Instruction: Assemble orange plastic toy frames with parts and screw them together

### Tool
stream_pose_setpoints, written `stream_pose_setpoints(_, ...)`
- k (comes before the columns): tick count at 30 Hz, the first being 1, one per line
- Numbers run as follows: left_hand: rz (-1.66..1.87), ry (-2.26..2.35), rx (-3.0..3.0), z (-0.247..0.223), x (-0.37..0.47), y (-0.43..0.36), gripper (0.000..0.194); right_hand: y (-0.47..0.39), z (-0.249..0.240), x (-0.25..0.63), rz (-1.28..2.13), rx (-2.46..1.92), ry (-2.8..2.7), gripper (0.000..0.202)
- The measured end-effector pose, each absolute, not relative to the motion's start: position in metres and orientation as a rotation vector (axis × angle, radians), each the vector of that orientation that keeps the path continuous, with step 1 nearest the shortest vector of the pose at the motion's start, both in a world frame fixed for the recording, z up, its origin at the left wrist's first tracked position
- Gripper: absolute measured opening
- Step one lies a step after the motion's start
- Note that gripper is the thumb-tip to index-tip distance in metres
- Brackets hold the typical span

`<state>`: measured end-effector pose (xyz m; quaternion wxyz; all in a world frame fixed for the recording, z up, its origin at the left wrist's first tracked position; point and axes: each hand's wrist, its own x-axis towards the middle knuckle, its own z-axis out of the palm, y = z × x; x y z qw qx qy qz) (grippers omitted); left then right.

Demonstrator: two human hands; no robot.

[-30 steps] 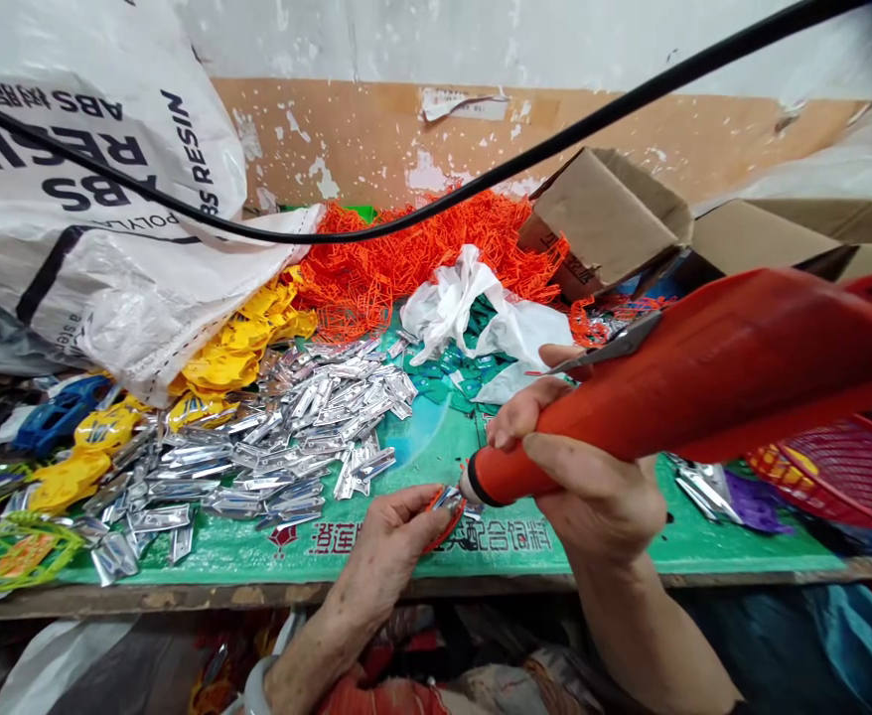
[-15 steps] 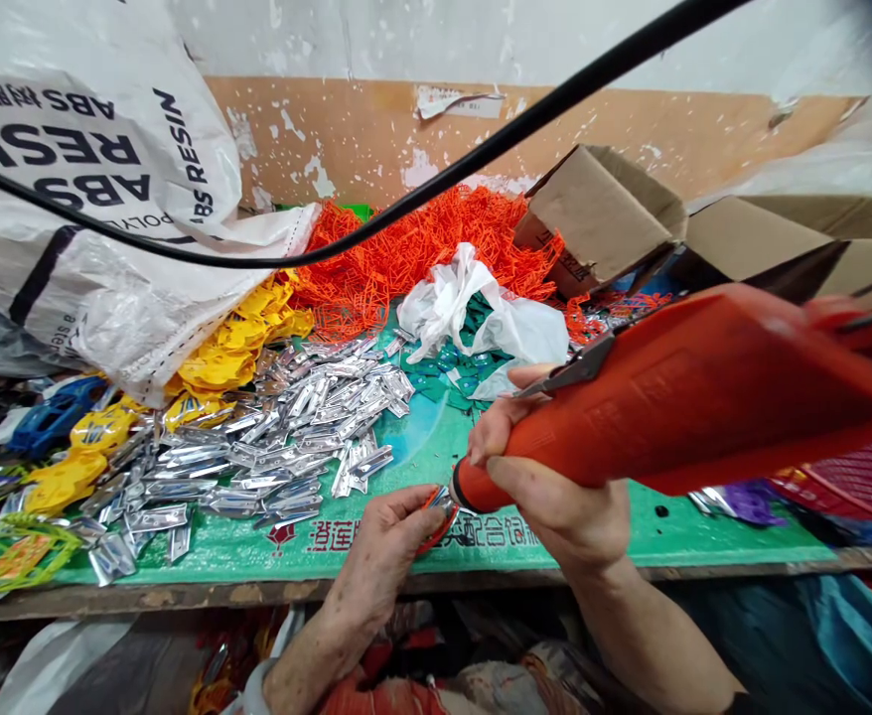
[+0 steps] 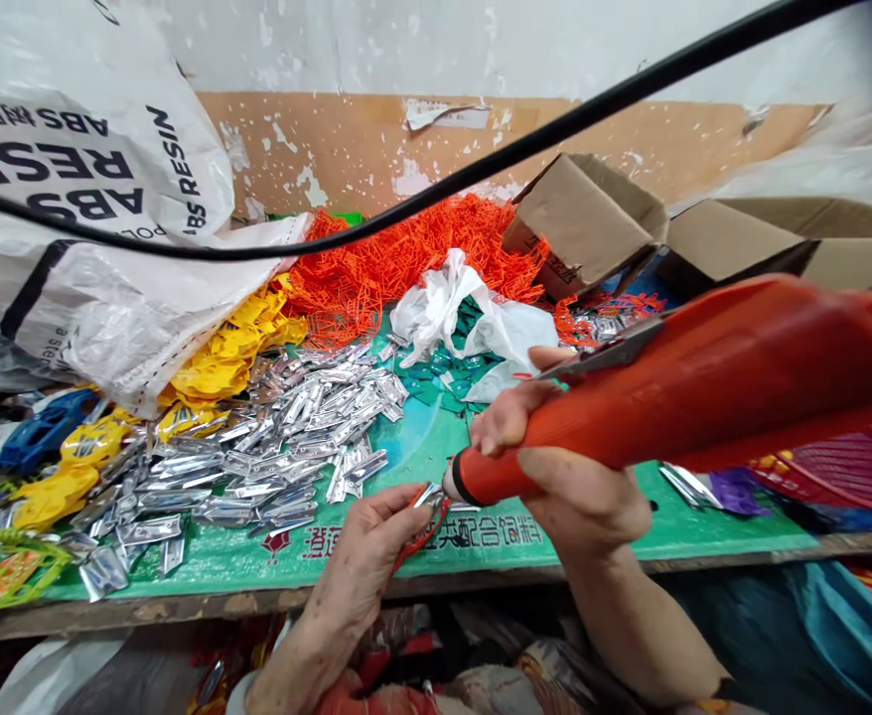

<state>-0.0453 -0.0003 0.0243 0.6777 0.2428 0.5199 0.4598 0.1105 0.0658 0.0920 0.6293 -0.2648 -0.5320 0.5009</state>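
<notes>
1. Left hand (image 3: 372, 541) has a small piece (image 3: 428, 494) pinched between thumb and fingers, orange edge sticking out below.
2. Right hand (image 3: 589, 497) is wrapped round a red tool (image 3: 719, 382), nose right by that pinch. Can't tell if it's really touching.
3. Step looks like working the tool on the piece, imo. Next move calls for a steady pinch and a lined-up nose.
4. Metal strips (image 3: 332, 412) lie heaped beyond and left of the pinch.
</notes>
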Motion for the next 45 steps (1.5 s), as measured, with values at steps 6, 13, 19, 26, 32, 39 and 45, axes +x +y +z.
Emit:
stream_pose_setpoints(6,1.031,1.18,0.577,0.02,-0.061,0.002,0.037,0.099,0.091,0.142,0.882,-0.611,-1.056,0.025)
stream_pose_setpoints(13,1.062,1.357,0.528,0.017,-0.065,0.009,0.053,0.13,0.047,0.173,0.666,-0.872,-1.027,0.02)
stream_pose_setpoints(19,1.045,1.413,0.584,0.02,-0.068,0.008,0.053,0.13,0.038,0.175,0.666,-0.898,-1.047,0.02)
stream_pose_setpoints(26,0.969,1.406,0.696,0.014,-0.068,0.005,0.04,0.132,0.036,0.172,0.67,-0.901,-1.03,0.024)
stream_pose_setpoints(32,0.938,1.397,0.761,0.013,-0.067,0.004,0.039,0.135,0.037,0.169,0.654,-0.915,-1.048,0.028)
stream_pose_setpoints(39,0.957,1.402,0.744,0.015,-0.064,0.004,0.041,0.133,0.035,0.163,0.715,-0.857,-1.029,0.027)
stream_pose_setpoints(45,0.912,1.392,0.793,0.005,-0.067,0.005,0.042,0.134,0.032,0.165,0.708,-0.879,-1.017,0.027)
